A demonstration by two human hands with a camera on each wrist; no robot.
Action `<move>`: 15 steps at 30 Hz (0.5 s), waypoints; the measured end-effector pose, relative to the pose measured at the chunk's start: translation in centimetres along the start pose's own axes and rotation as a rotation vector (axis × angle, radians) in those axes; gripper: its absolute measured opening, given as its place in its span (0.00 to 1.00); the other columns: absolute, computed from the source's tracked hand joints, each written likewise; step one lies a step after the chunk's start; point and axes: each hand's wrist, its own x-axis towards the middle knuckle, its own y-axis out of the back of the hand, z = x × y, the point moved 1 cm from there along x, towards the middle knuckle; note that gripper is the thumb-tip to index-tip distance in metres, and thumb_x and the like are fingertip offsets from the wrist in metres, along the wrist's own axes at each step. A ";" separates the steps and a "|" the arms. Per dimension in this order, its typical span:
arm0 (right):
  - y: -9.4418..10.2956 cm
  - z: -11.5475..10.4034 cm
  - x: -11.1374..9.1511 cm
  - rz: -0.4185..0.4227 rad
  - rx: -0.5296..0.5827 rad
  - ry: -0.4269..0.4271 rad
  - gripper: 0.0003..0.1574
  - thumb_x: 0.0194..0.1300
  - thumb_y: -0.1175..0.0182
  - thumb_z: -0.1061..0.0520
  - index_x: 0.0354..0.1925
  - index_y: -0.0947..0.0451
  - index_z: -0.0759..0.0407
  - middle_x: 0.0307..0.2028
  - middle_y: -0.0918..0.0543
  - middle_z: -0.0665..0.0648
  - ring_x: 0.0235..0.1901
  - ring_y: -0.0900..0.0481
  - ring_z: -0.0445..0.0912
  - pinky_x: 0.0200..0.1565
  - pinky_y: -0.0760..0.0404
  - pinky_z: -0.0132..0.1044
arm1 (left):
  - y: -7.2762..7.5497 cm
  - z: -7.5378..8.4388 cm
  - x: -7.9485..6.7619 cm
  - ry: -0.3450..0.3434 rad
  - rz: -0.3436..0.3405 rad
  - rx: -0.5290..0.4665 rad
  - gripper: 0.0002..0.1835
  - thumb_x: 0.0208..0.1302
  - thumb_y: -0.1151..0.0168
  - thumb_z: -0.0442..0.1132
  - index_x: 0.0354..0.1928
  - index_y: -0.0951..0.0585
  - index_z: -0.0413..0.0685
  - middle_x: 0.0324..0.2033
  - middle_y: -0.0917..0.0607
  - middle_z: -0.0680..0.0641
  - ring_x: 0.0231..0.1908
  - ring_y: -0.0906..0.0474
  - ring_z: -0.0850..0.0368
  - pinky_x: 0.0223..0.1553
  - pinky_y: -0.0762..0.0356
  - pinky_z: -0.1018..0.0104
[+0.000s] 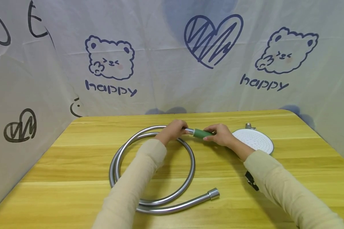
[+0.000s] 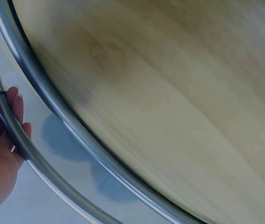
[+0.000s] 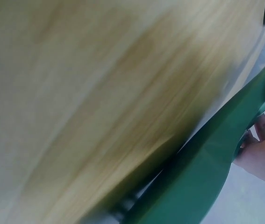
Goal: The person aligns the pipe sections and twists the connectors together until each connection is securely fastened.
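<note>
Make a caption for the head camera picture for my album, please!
Left hand holds silver hose, right hand grips the shower head by its green handle.

The word "happy" (image 1: pixel 111 88) is being displayed twice on the whitish back sheet (image 1: pixel 163 82), once beneath each of two bear drawings (image 1: pixel 110 57).

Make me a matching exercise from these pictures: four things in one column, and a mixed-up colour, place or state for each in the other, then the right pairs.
Things:
1. Hose
2. Handle
3. Left hand
4. Table

Descriptions:
A. Gripping near one end of the hose
B. Yellowish wood
C. Silver and lying mostly in loops
D. Green and held in the right hand

Right pairs: 1-C, 2-D, 3-A, 4-B.
</note>
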 end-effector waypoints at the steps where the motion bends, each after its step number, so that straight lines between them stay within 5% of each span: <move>1: 0.0 0.0 0.0 -0.003 0.001 -0.003 0.23 0.58 0.36 0.59 0.51 0.23 0.69 0.47 0.19 0.68 0.43 0.20 0.58 0.43 0.21 0.45 | 0.0 0.0 0.0 0.011 -0.001 -0.006 0.09 0.64 0.43 0.35 0.40 0.19 0.35 0.37 0.16 0.40 0.34 0.24 0.53 0.38 0.27 0.65; 15: 0.0 0.0 0.1 0.001 -0.009 0.015 0.23 0.57 0.35 0.59 0.50 0.23 0.69 0.47 0.19 0.68 0.43 0.20 0.58 0.42 0.21 0.44 | -0.6 0.0 0.2 0.057 0.034 0.020 0.09 0.58 0.37 0.34 0.39 0.24 0.38 0.36 0.19 0.42 0.37 0.24 0.52 0.39 0.26 0.63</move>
